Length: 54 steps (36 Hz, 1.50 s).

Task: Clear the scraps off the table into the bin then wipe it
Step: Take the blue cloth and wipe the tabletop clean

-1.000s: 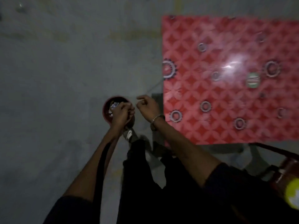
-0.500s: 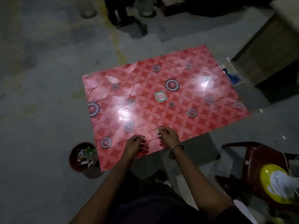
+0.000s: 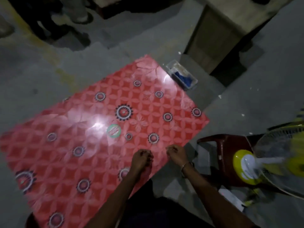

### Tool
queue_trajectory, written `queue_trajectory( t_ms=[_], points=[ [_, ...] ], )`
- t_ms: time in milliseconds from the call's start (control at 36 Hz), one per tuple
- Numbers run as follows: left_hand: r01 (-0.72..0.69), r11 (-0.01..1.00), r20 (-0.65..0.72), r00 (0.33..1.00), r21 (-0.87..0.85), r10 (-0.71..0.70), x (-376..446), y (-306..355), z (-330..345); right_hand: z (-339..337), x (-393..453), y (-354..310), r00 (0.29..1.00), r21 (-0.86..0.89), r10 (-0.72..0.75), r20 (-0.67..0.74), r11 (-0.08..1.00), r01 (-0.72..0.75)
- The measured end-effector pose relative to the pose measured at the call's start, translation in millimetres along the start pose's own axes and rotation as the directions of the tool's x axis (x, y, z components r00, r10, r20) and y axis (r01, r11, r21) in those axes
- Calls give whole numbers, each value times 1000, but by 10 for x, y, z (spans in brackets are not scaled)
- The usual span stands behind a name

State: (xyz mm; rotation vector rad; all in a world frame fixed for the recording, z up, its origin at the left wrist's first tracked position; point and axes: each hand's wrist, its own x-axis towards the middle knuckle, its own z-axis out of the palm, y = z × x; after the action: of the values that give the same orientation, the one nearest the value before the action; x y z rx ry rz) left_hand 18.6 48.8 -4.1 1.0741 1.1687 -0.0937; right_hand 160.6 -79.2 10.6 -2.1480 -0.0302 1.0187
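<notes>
The table [image 3: 69, 162] has a glossy red cover printed with ringed circles, and it fills the middle and left of the head view. A round green-and-white sticker-like disc [image 3: 113, 131] lies near its centre. My left hand [image 3: 141, 157] and my right hand [image 3: 176, 155] hover side by side over the table's near right edge. Both have their fingers curled in, and I see nothing in either. Only a dark red sliver of the bin [image 3: 28, 219] shows past the table's lower left corner. The picture is blurred by motion.
A dark red plastic chair [image 3: 230, 145] and a yellow fan [image 3: 246, 167] stand close on the right. A clear box with blue contents [image 3: 182, 76] lies on the floor beyond the table's far corner. A concrete block [image 3: 230, 30] rises behind it.
Both hands left the bin, where the left hand was over the scraps, and came to the table's near edge. My view swung right, so the bin slid almost out of sight.
</notes>
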Motion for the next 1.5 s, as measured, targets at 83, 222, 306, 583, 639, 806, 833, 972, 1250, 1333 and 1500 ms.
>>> queue_trajectory(
  t_ms=[83,222,306,583,639,806,833,972,1250,1333,1500],
  points=[
    [-1,1000,64,998,13,0,242,320,173,-295,190,-211,999,10,40,-28,999,-40],
    [-118,992,52,992,51,115,701,902,423,-641,695,-698,980,179,123,-158,979,-94],
    [-213,971,-15,976,105,216,881,1149,538,-775,960,-795,971,217,195,-135,962,-163],
    [-362,839,-203,860,406,469,1642,1933,1098,-1361,1999,-1475,988,223,112,-103,971,-87],
    [-340,811,-289,811,477,509,1800,2030,1206,-1524,2325,-1581,993,199,94,-69,977,-79],
    [-192,627,-318,729,755,606,2323,2281,1613,-1952,3481,-1848,999,53,25,-42,998,-23],
    [-158,590,-315,723,792,615,2401,2318,1683,-2013,3687,-1871,999,21,20,-33,1000,-19],
    [-46,484,-307,720,874,623,2612,2442,1982,-2247,4659,-1980,995,-351,-94,-41,933,74],
    [77,470,-392,677,879,623,2719,2420,2106,-2114,5775,-2055,896,-645,-306,321,622,444],
    [79,477,-404,660,875,633,2761,2403,2113,-2026,5915,-2075,845,-635,-344,408,558,534],
    [84,493,-418,663,866,621,2796,2377,2140,-1900,6063,-2034,872,-703,-353,338,522,483]
  ],
)
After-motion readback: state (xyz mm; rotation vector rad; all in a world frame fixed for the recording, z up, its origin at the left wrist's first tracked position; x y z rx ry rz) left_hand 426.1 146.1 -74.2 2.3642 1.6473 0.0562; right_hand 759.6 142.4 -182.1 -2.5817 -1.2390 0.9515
